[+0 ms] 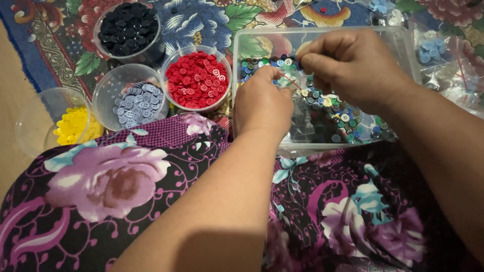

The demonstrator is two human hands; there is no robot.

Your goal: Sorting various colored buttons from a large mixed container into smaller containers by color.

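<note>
Over the clear rectangular tub (242,45) of mixed buttons, my left hand (262,103) and right hand (353,68) pinch narrow grips on a small clear zip bag (295,83) with its red strip. It looks light, limp and slippery; I'd hold it by the mouth edges.

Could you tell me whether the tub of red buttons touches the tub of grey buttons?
Touching. In the head view the rim of the red tub meets the grey tub with no gap showing.
</note>
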